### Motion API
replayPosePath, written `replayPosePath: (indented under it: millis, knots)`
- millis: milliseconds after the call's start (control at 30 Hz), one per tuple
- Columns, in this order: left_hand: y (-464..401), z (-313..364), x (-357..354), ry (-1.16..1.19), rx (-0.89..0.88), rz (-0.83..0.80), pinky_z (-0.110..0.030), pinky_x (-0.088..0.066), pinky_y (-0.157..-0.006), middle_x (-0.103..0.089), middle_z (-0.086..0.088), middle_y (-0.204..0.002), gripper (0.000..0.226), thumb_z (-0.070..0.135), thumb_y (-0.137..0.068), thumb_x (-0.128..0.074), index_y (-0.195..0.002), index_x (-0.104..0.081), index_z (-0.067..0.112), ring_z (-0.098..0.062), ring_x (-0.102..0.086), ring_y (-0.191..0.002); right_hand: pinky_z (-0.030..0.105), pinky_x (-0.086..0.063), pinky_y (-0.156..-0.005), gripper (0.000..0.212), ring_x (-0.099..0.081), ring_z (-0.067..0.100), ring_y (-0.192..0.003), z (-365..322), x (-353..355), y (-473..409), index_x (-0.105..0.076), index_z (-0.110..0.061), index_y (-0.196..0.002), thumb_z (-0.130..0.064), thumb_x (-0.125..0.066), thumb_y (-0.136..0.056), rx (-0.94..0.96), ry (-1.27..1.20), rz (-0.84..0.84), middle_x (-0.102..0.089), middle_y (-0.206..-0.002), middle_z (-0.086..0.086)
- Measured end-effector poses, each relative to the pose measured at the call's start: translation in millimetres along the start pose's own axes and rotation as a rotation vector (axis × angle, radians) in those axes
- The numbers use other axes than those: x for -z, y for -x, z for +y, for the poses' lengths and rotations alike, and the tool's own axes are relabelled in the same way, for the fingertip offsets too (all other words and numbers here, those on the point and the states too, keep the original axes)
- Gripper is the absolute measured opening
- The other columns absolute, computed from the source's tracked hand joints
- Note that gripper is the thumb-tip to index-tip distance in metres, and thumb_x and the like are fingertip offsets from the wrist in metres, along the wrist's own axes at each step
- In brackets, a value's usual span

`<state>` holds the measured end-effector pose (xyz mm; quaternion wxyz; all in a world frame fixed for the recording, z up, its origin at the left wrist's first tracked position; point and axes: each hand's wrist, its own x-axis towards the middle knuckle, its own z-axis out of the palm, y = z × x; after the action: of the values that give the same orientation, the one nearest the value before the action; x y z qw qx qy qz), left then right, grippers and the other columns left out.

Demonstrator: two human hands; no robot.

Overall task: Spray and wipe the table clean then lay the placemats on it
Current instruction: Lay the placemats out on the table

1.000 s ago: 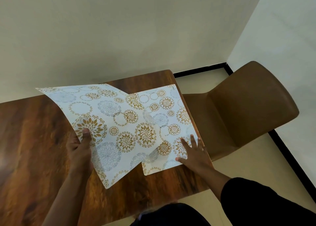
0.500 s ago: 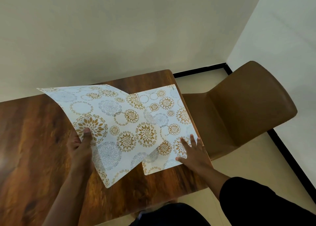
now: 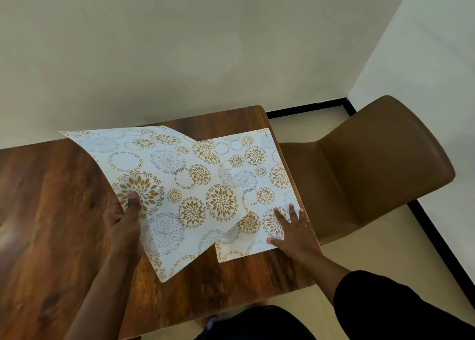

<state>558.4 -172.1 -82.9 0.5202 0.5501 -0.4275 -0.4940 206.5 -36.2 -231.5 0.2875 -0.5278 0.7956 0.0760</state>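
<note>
Nearest, dark sleeve [image 3: 401,303] at near right. Right hand [image 3: 295,230] lies flat, fingers straight and spread, pressing the laid placemat [image 3: 259,175] at the table's [image 3: 51,224] right edge, likely to keep it from sliding. That mat rests flat, long axis running near to far along the edge. Left hand [image 3: 123,219] pinches the second placemat [image 3: 164,185], thumb on top, fingers beneath; sheet is lifted and bowed, overlapping the first, long axis skewed from near edge toward far left. Beyond the edge: brown chair [image 3: 372,172].

Glossy dark wood-grain table [image 3: 51,211], thin flexible matt printed placemats [image 3: 180,185], smooth brown chair [image 3: 372,172] w/ slight sheen
</note>
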Motion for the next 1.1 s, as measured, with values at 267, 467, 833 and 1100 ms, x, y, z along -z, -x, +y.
replayPosePath:
  millis: [267, 467, 833, 1100]
  knots:
    - [2.2, -2.2, 0.5, 0.005, 0.030, 0.032, -0.034, -0.066, -0.085, -0.080, 0.007, -0.113, 0.025, 0.014, -0.112, -0.050, -0.133, -0.060, 0.006, -0.015, -0.079, -0.099, 0.054, -0.001, -0.127, 0.099, 0.018, 0.038, -0.157, 1.8, -2.4, -3.1, 0.010, -0.043, -0.163, -0.082, -0.045, -0.089, 0.006, 0.018, 0.009, 0.026, -0.170, 0.007]
    - [3.7, 0.5, -2.2, -0.001, 0.032, 0.033, -0.030, -0.066, -0.081, -0.081, 0.010, -0.109, 0.026, 0.014, -0.112, -0.049, -0.135, -0.058, 0.006, -0.012, -0.080, -0.096, 0.055, -0.002, -0.127, 0.099, 0.017, 0.038, -0.157, 2.4, -2.6, -3.2, 0.009, -0.042, -0.163, -0.082, -0.045, -0.090, 0.006, 0.022, 0.007, 0.026, -0.170, 0.007]
    - [9.1, 3.3, -3.2, 0.039, 0.024, 0.004, -0.028, -0.066, -0.077, -0.082, 0.010, -0.106, 0.034, 0.010, -0.112, -0.046, -0.142, -0.052, -0.004, -0.012, -0.080, -0.094, 0.055, -0.005, -0.129, 0.099, 0.016, 0.038, -0.158, -2.7, 2.7, -0.3, 0.007, -0.042, -0.163, -0.081, -0.047, -0.089, -0.004, 0.009, 0.002, 0.023, -0.171, 0.007]
    - [15.2, 5.9, -0.8, 0.030, 0.018, 0.054, -0.023, -0.065, -0.074, -0.082, 0.015, -0.100, 0.021, 0.006, -0.112, -0.043, -0.124, -0.060, 0.006, -0.006, -0.080, -0.089, 0.054, -0.008, -0.127, 0.100, 0.012, 0.039, -0.158, -1.8, 2.6, -2.8, 0.006, -0.043, -0.163, -0.083, -0.047, -0.087, 0.001, 0.025, 0.006, 0.019, -0.172, 0.007]
